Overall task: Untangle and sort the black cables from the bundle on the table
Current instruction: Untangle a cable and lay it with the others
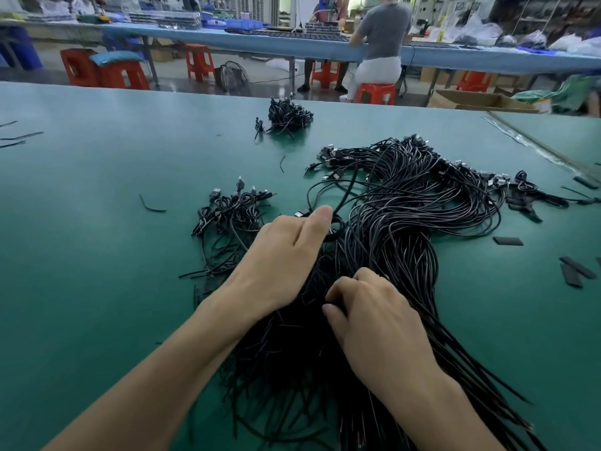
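Observation:
A big bundle of black cables (pixel 406 222) spreads across the green table (pixel 97 255), its plug ends fanned at the far right and its loose ends running toward me. My left hand (pixel 286 252) lies on the bundle's left side, fingers curled around a small coil of cable, thumb pointing forward. My right hand (pixel 367 307) sits lower on the bundle and pinches a cable strand between thumb and curled fingers. A small pile of coiled cables (pixel 231 216) lies just left of my left hand. Another heap of coiled cables (pixel 287 117) sits farther back.
Short black strips (pixel 574 270) lie scattered at the right, and loose cable scraps (pixel 151 206) at the left. Beyond the table's far edge are red stools (pixel 104 73), a floor fan (pixel 232 76) and a seated person (pixel 380 50) at a blue bench.

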